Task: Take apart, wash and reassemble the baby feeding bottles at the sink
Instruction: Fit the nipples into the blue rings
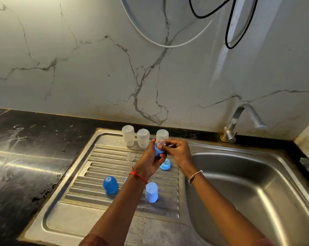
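Blue ring [157,152] gripped in left hand [150,162] over the drainboard [97,206]; right hand [178,153] pinches the clear nipple [161,142] at its top. Three clear bottles [143,138] stand at drainboard's back edge. Spare nipple [130,156], second ring [165,165], dark blue cap [110,184], pale blue cap [151,192] sit on its ribs.

The brushed stainless-steel sink basin [256,183] and its ridged steel drainboard [100,208] had a dull sheen, and the board was stained and wet. The black stone countertop [17,148] was polished and water-streaked. The white veined marble-look wall [79,68] was smooth with a soft gloss. The frosted translucent plastic bottles [128,137] looked matt. The deep blue dome cap [110,184] was glossy plastic and the pale blue tapered cap [151,192] matt. The small clear teat [161,142] in the blue plastic collar [157,152] was perhaps silicone.
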